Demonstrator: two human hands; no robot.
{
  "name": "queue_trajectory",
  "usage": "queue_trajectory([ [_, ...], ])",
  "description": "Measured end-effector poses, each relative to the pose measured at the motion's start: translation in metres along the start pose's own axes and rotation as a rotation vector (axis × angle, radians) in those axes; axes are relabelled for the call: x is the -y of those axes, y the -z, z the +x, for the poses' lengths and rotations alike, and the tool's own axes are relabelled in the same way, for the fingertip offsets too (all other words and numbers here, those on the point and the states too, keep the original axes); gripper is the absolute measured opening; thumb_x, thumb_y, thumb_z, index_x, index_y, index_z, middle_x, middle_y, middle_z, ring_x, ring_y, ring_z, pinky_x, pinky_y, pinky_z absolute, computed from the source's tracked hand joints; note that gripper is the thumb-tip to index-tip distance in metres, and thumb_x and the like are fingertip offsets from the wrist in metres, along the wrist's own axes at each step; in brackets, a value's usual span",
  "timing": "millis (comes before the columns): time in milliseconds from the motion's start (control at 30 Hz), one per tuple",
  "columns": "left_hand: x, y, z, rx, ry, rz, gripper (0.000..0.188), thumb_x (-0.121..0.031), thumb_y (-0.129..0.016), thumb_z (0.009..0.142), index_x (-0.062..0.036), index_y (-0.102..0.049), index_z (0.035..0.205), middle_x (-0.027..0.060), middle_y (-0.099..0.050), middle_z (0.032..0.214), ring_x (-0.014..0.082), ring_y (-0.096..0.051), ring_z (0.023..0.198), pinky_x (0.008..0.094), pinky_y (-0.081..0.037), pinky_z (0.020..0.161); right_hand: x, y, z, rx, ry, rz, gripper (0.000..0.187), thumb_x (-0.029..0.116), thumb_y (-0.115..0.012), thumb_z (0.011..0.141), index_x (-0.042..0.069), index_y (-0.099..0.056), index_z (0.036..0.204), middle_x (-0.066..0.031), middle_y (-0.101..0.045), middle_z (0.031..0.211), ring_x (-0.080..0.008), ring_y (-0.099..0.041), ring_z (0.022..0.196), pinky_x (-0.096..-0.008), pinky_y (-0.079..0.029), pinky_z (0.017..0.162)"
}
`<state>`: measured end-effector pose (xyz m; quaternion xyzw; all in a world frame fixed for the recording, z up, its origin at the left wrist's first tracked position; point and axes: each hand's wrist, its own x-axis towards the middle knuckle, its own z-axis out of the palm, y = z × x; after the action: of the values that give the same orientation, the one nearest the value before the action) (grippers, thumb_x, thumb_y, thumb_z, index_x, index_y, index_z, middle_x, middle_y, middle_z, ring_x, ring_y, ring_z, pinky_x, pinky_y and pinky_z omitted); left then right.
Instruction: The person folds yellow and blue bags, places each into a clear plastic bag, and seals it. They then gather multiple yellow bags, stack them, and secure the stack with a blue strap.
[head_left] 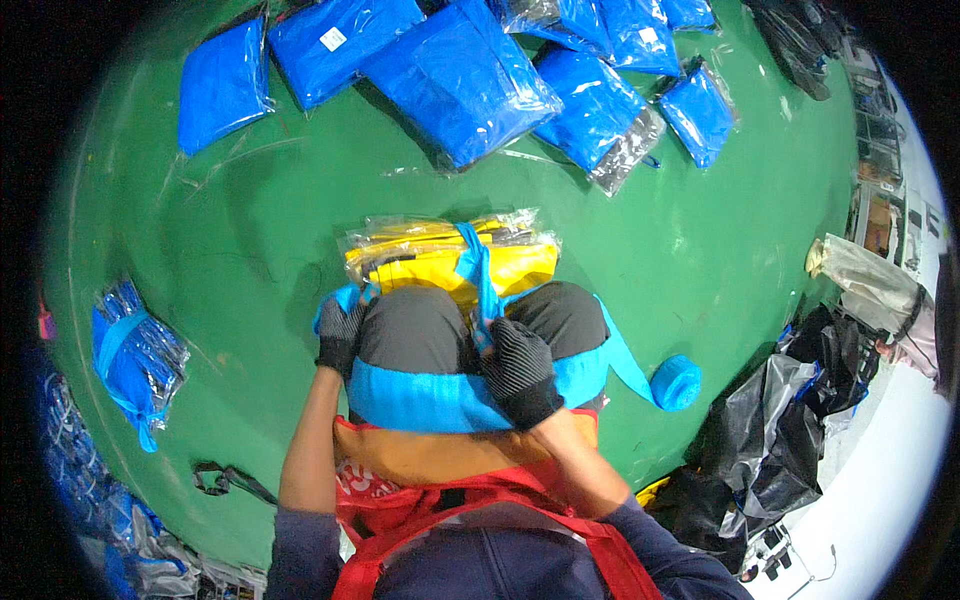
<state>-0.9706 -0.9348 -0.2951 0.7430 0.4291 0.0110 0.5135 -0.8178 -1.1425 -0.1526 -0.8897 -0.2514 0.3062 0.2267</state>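
A stack of yellow folded items in clear plastic bags (515, 266) lies on the floor just beyond my knees. A light blue fabric strap (487, 285) runs over the top of the stack. My right hand (522, 366), in a dark striped knit glove, is closed on this strap between my knees. Beside my left knee, my left hand (341, 328), gloved alike, is closed on blue strap at the stack's near left corner; its fingers are partly hidden. More of the strap lies across my thighs and trails right to a blue strap roll (680, 383).
Several blue bagged packages (455, 85) lie at the far side of the green floor (270, 210). To the left is a strapped blue bundle (135, 350), with a black strap (230, 478) nearer me. Black plastic bags (765, 430) are heaped at the right, near a white wall.
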Motion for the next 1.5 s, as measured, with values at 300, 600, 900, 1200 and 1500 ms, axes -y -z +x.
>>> queue_trajectory([
  [300, -0.020, -0.012, 0.022, 0.066, 0.159, 0.069, 0.056, -0.054, -0.060, 0.081, -0.0027, -0.053, 0.059, 0.0101, -0.044, 0.052, 0.0215, -0.040, 0.048, 0.0400, -0.033, 0.051, -0.001, 0.007, -0.046, -0.036, 0.189, 0.112, 0.027, 0.021, -0.060, 0.087, -0.002, -0.057, 0.100, -0.0196, -0.063, 0.083, -0.0370, -0.062, 0.080, -0.0411, -0.048, 0.073],
  [600, -0.003, -0.020, 0.033, 0.096, 0.205, -0.072, 0.048, -0.047, -0.065, 0.078, -0.0048, -0.054, 0.058, 0.0122, -0.051, 0.056, 0.0242, -0.047, 0.051, 0.0395, -0.038, 0.053, 0.074, -0.045, 0.102, 0.541, 0.657, 0.037, 0.029, 0.026, -0.055, 0.084, -0.002, -0.057, 0.091, -0.0261, -0.060, 0.083, -0.0414, -0.059, 0.079, -0.0454, -0.047, 0.068],
  [900, 0.088, -0.054, -0.008, -0.239, -0.125, -1.020, 0.010, -0.021, -0.055, 0.087, -0.0109, -0.054, 0.089, 0.0105, -0.060, 0.091, 0.0254, -0.058, 0.084, 0.0375, -0.048, 0.079, 0.085, -0.158, 0.143, 0.899, 0.937, -0.398, 0.028, 0.028, -0.052, 0.083, 0.002, -0.061, 0.090, -0.0231, -0.063, 0.080, -0.0396, -0.062, 0.076, -0.0483, -0.049, 0.069],
  [1200, -0.023, -0.003, -0.102, -0.608, 0.074, 0.465, 0.020, -0.019, -0.057, 0.082, -0.0039, -0.054, 0.095, 0.0216, -0.056, 0.089, 0.0380, -0.057, 0.077, 0.0470, -0.046, 0.067, 0.086, -0.162, 0.147, 0.951, 0.955, -0.518, 0.028, 0.029, -0.052, 0.082, 0.005, -0.061, 0.093, -0.0190, -0.064, 0.087, -0.0346, -0.063, 0.087, -0.0454, -0.051, 0.073],
  [1500, -0.161, -0.010, -0.059, -0.353, 0.705, 0.168, 0.021, -0.021, -0.054, 0.090, -0.0003, -0.057, 0.095, 0.0227, -0.059, 0.088, 0.0385, -0.055, 0.081, 0.0429, -0.045, 0.071, 0.080, -0.180, 0.187, 1.056, 0.818, -0.420, 0.025, 0.024, -0.044, 0.088, 0.003, -0.052, 0.100, -0.0205, -0.063, 0.073, -0.0373, -0.064, 0.067, -0.0478, -0.050, 0.056],
])
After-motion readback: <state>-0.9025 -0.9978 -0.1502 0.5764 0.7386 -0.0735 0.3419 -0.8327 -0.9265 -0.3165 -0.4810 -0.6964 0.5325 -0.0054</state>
